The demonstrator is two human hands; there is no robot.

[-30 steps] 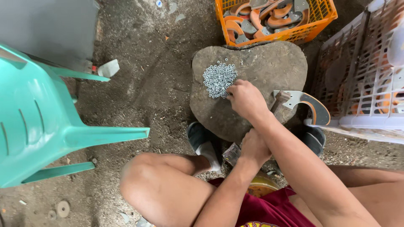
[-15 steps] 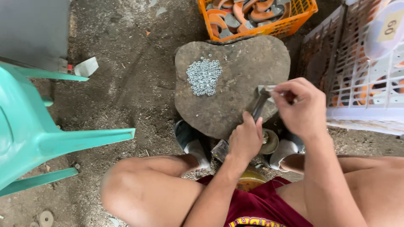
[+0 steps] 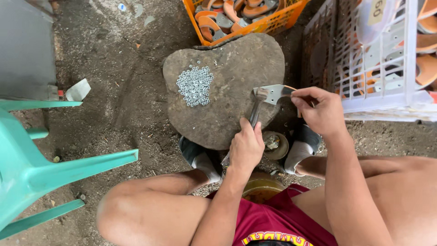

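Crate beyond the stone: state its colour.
Orange, in the head view: crate beyond stone.

**Tight on the right, open on the left**

Stone slab [image 3: 227, 82] is mostly bare apart from the washer pile [image 3: 195, 85] — room around it. White crate [image 3: 378, 59] walls off the right, orange crate [image 3: 246, 18] blocks the far edge. Dirt floor [image 3: 118, 91] left is open up to the teal chair [image 3: 41, 168].

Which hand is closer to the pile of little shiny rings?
Left. The left hand grips a hammer just below-right of the pile of rings; the right hand holds a metal piece farther right.
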